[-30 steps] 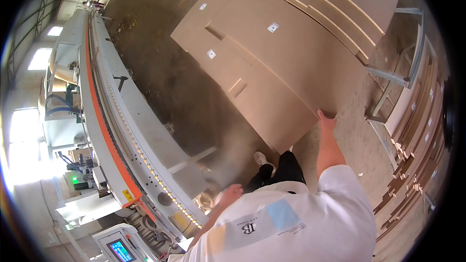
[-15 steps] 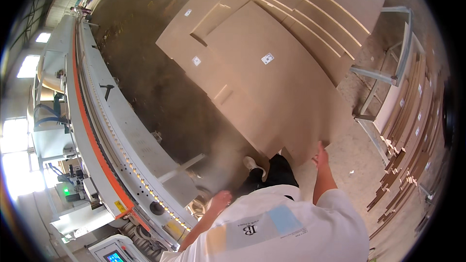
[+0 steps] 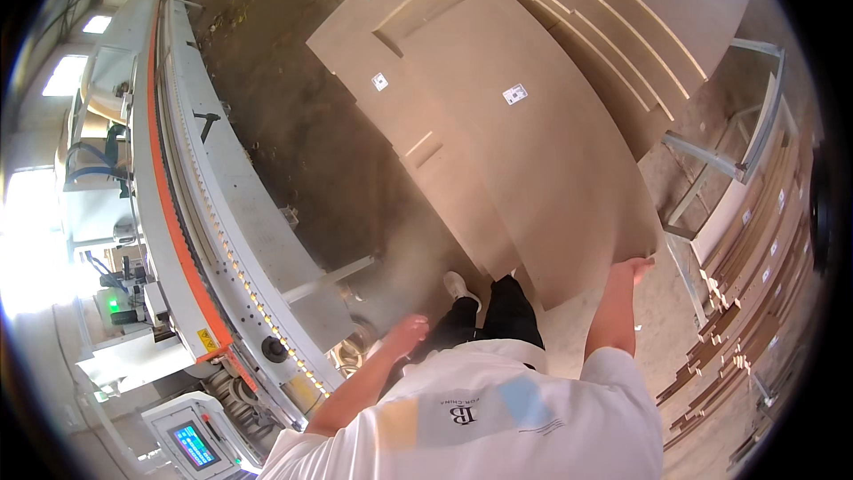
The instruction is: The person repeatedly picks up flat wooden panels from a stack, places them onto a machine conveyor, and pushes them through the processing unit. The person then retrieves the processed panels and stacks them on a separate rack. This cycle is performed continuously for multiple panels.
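A large brown board (image 3: 542,151) with a white label lies on top of a stack of similar panels (image 3: 426,156), turned at an angle to the panel below. My right hand (image 3: 633,268) is at its near right corner, fingers closed over the edge; part of them is hidden there. Away from the boards, beside my body on the left, hangs my left hand (image 3: 409,334). It touches nothing that I can see, and its fingers are too blurred to read.
A long machine (image 3: 222,240) with an orange stripe and a row of rollers runs along the left. Its control screen (image 3: 194,444) is at lower left. On the right stand a metal frame (image 3: 706,156) and stacked brown strips (image 3: 755,276). My shoe (image 3: 460,289) is close to the stack.
The top board's near end has swung right, showing more of the panel underneath. My right hand has moved right and now meets its corner. My left hand has risen slightly.
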A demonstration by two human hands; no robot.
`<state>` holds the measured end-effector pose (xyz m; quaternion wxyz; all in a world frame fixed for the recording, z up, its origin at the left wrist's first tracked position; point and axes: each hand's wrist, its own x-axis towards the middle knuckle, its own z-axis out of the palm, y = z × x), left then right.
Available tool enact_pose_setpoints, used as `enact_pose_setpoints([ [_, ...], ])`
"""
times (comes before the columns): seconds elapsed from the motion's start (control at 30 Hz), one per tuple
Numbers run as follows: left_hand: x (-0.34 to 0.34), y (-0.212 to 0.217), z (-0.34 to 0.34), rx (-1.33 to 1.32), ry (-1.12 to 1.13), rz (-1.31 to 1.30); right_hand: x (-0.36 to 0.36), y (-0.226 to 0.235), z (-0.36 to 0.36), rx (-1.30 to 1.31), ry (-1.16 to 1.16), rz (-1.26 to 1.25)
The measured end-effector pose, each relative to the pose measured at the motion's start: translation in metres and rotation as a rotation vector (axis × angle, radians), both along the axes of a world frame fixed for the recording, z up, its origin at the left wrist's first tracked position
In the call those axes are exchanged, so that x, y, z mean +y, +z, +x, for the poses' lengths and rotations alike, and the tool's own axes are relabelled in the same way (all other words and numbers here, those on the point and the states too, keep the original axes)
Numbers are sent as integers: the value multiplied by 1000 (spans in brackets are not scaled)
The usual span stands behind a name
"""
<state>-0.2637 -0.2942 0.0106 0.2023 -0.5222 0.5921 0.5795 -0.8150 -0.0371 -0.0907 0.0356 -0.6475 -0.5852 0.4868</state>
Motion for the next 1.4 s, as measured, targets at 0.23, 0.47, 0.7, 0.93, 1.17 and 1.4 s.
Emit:
enact_pose_setpoints([
  [0.23, -22, 14, -56, 149, 29, -57, 26, 97, -6, 381, -82, -60],
  [0.47, -79, 78, -216, 534, 289, 188, 79, 127, 23, 693, 10, -117],
  [0.7, -131, 138, -356, 693, 416, 222, 132, 87, 131, 941, 439, -396],
  [0.93, -114, 153, -329, 689, 559, 366, 144, 160, 228, 319, 710, -1238],
  [1.17, -158, 103, -266, 558, 773, 218, 125, 180, 259, -84, 702, -1046],
  [1.4, -125, 93, -181, 409, 795, 37, 130, 168, 232, -239, 792, -991],
])
